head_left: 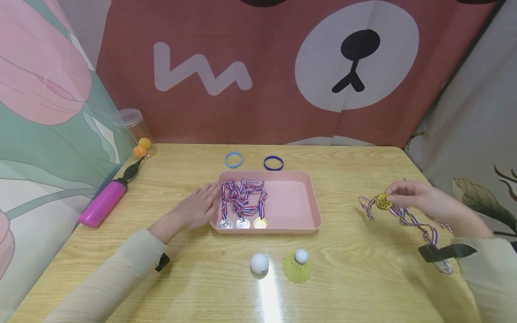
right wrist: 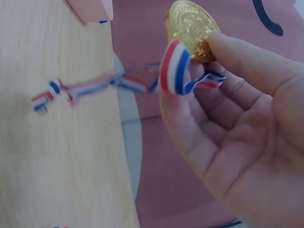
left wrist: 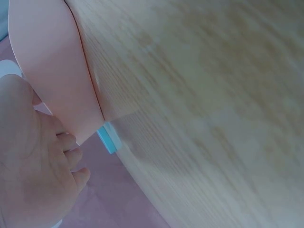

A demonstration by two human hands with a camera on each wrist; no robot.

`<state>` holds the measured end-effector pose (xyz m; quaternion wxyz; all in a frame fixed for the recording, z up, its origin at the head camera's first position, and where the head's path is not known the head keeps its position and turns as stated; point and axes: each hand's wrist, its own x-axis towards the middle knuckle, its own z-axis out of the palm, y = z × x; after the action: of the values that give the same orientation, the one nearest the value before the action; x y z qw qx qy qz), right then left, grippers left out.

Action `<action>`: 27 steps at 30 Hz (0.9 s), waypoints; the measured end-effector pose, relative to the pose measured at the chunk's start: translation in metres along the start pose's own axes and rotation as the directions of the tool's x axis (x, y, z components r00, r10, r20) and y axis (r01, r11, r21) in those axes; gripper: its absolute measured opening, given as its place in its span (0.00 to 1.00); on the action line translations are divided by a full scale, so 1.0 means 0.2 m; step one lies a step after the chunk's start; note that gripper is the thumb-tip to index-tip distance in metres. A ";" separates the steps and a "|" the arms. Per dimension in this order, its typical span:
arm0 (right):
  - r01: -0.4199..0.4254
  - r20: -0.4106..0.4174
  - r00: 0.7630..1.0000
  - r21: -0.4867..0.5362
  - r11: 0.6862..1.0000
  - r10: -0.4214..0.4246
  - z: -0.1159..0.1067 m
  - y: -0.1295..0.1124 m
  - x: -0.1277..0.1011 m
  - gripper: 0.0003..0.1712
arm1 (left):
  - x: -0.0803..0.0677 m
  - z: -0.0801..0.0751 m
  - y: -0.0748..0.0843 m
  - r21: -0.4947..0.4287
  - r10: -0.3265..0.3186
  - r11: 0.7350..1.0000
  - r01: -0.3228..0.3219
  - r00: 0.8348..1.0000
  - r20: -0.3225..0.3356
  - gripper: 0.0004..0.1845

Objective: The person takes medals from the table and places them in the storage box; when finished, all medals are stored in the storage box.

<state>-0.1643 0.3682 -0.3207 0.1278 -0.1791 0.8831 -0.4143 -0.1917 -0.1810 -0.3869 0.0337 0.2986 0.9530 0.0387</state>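
Observation:
Between thumb and fingers my right hand (head_left: 420, 197) pinches a gold medal (right wrist: 192, 29) above the right side of the table. Its striped red, white and blue ribbon (right wrist: 175, 66) loops over the fingers and trails away. A silver medal (head_left: 443, 267) lies below that wrist, partly covered by a black strap. My left hand (head_left: 198, 206) rests with straight fingers at the left rim of the pink tray (head_left: 292, 204). Inside the tray, two silver medals (head_left: 243, 223) and one gold medal (head_left: 260, 223) line the front edge, their ribbons (head_left: 242, 197) bunched behind them.
Behind the tray lie a light blue wristband (head_left: 234, 160) and a dark purple wristband (head_left: 273, 163). In front are a white ball (head_left: 260, 264) and a yellow shuttlecock (head_left: 297, 268). At left sit a pink pump (head_left: 104, 202) and a clear jar (head_left: 135, 128) with orange balls (head_left: 141, 147).

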 end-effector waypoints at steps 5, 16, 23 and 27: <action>0.014 -0.073 0.997 -0.115 0.993 -0.022 -0.01 -0.08 0.05 0.09 | 0.00 0.00 0.01 -0.007 0.002 1.000 -0.002 1.000 -0.005 0.30; -0.045 -0.247 0.969 -0.100 0.994 0.019 -0.06 -0.19 0.14 0.11 | 0.00 -0.01 0.01 -0.010 -0.005 1.000 0.005 1.000 -0.005 0.30; 0.062 -0.330 0.944 0.143 0.988 -0.011 -0.06 -0.25 0.17 0.06 | 0.00 -0.01 0.02 -0.013 -0.005 1.000 0.005 1.000 -0.010 0.30; 0.158 -0.371 0.925 0.178 0.971 -0.082 -0.07 -0.31 0.18 0.07 | -0.01 -0.02 0.02 -0.013 -0.002 1.000 0.002 1.000 -0.014 0.30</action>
<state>-0.1893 0.3245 -0.2665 -0.0449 -0.1398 0.8316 -0.5357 -0.1888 -0.1789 -0.3836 0.0292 0.2972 0.9532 0.0469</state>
